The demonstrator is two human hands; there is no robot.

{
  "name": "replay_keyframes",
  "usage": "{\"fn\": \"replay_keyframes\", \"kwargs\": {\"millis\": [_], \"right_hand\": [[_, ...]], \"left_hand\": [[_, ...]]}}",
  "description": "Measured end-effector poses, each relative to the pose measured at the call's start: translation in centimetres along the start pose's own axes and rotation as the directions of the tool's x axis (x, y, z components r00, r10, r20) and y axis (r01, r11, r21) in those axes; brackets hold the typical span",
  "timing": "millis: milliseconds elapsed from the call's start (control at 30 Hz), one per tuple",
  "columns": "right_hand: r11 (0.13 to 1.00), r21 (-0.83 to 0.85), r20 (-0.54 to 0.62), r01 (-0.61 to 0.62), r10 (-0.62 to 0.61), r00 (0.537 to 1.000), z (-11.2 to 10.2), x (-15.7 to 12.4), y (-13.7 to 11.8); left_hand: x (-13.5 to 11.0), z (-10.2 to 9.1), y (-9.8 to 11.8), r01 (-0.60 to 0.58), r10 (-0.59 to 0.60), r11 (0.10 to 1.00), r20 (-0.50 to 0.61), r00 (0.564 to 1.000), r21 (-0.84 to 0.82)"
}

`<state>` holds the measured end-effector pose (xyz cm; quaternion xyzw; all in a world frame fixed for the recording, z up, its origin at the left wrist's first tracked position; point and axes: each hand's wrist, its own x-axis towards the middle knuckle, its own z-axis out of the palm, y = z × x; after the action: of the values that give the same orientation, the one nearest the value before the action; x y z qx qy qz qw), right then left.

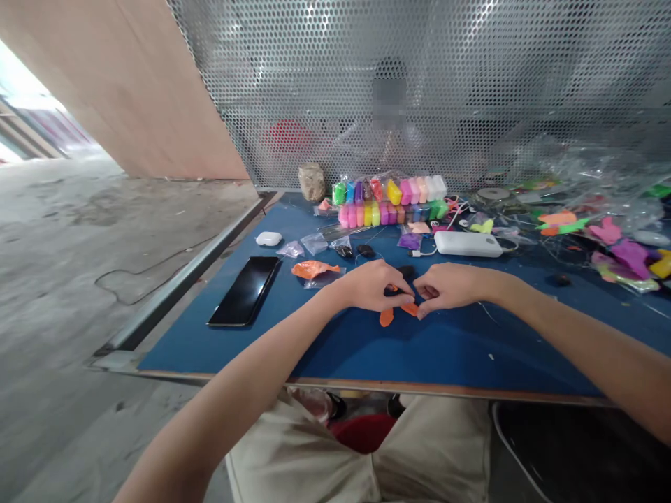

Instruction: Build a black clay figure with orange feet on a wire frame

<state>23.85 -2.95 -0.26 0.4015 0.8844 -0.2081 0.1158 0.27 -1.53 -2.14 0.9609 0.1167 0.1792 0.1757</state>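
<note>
On the blue-topped desk [220, 342], the left hand [370, 285] and right hand [445, 288] meet, fingers curled, pinching a small orange clay piece [410, 308] between them. A black smartphone [244, 290] lies left; farther back sit a white power bank [468, 244] and a many-coloured clay packet [391, 199]. Beyond rises a perforated metal screen [419, 84], beside a grey concrete floor [63, 230].

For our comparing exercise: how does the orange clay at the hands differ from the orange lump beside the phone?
The clay is pinched between the left hand and right hand; the lump lies untouched. The clay is small; the lump is bigger and longer. The lump rests on a clear bag; the clay is over bare table. Both are orange.
</note>
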Motion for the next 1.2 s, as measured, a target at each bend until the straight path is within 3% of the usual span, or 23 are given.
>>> {"fn": "replay_keyframes", "kwargs": {"millis": [133, 367, 433, 600, 767, 1100, 1200], "right_hand": [[0.999, 0.002, 0.039, -0.037, 0.037, 0.999, -0.4, 0.5, -0.3], [0.989, -0.085, 0.097, -0.121, 0.129, 0.987, -1.0, 2.0, -1.1], [0.992, -0.039, 0.121, -0.119, 0.123, 0.985, -1.5, 2.0, -0.9], [0.978, 0.191, 0.328, -0.083, 0.017, 0.945, -3.2, 2.1, -0.4], [0.982, 0.041, 0.371, -0.186, 0.157, 0.915, -3.3, 3.8, -1.0], [0.971, 0.084, 0.506, -0.225, 0.153, 0.849, -4.2, 5.3, -1.1], [0.975, 0.076, 0.492, -0.208, 0.145, 0.859, -4.3, 5.2, -1.2]], "left_hand": [[-0.4, -0.5, -0.4, 0.084, -0.079, 0.996, -0.107, 0.991, 0.040], [-0.1, -0.2, -0.4, 0.098, -0.090, 0.992, -0.099, 0.991, 0.079], [-0.2, -0.4, -0.3, 0.107, -0.098, 0.991, -0.107, 0.989, 0.082], [-0.7, -1.6, -0.4, 0.136, -0.120, 0.987, -0.172, 0.978, 0.081], [-1.1, -2.0, -0.8, 0.187, -0.158, 0.976, -0.229, 0.960, 0.108], [-1.5, -2.4, -1.2, 0.215, -0.174, 0.966, -0.255, 0.951, 0.145], [-1.5, -2.5, -1.3, 0.230, -0.185, 0.959, -0.249, 0.951, 0.165]]}}
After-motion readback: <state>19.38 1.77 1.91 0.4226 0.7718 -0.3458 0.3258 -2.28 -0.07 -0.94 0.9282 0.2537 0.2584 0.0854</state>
